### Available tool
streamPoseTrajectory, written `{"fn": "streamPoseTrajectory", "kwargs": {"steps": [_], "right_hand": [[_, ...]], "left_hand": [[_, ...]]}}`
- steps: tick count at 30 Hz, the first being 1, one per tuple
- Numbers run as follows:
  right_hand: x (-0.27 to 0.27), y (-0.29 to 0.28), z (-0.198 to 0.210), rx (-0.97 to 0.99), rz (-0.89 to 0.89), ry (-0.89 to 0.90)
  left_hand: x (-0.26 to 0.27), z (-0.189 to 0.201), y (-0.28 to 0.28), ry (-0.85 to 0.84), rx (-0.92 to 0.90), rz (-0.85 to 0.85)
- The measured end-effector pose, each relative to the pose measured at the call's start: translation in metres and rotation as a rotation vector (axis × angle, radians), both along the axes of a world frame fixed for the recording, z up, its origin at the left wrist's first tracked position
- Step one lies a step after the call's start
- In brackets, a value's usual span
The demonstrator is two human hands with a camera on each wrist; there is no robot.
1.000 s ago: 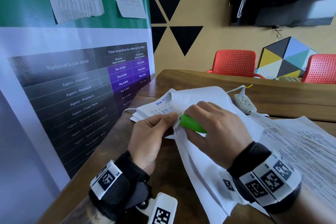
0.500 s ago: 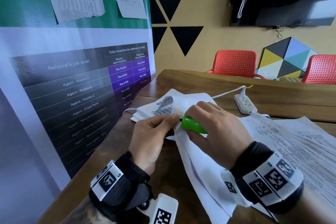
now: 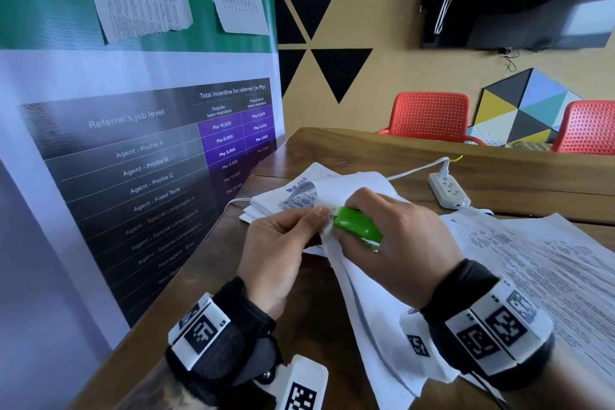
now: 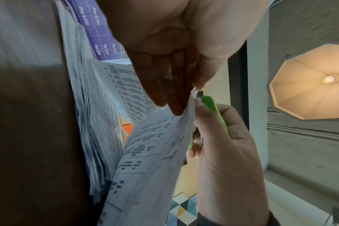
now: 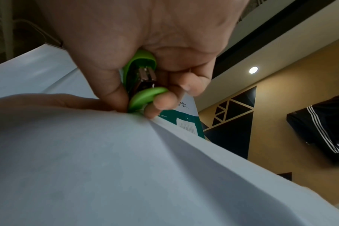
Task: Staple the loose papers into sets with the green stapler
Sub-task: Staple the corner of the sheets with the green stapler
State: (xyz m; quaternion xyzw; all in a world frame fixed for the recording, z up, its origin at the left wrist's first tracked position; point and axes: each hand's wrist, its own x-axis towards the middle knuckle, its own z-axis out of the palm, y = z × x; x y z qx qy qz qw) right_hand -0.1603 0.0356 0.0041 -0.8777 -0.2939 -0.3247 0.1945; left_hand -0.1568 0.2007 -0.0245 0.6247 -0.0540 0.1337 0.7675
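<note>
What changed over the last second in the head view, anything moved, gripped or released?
Little. The curled top sheet behind the hands has dropped flatter, uncovering the power strip. Nothing taken hold of or let go. The right hand still grips the green stapler at the corner of the paper set, which the left hand still pinches.

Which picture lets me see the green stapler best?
The right wrist view: the green stapler is close up, its metal inside showing between the right hand fingers. The head view shows only its green top; the left wrist view shows just a thin green edge behind the paper.
</note>
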Motion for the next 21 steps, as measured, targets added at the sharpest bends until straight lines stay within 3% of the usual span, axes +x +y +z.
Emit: {"fn": "streamPoseTrajectory", "kwargs": {"steps": [8,16,21], "right_hand": [[-0.0008,-0.0024,0.002,-0.005,-0.013,0.039],[0.0044,-0.0022,0.0016,-0.166,0.003,-0.125],[0.0041,-0.0014,0.0022,-0.163,-0.01,-0.088]], "left_hand": [[-0.0046,-0.0004,-0.0001,-0.191,0.261,0.094],[-0.0008,0.0007,0.0014,-0.019,0.073,0.031],[-0.0003,0.0003,0.0009,0.059,-0.026,-0.009]]}}
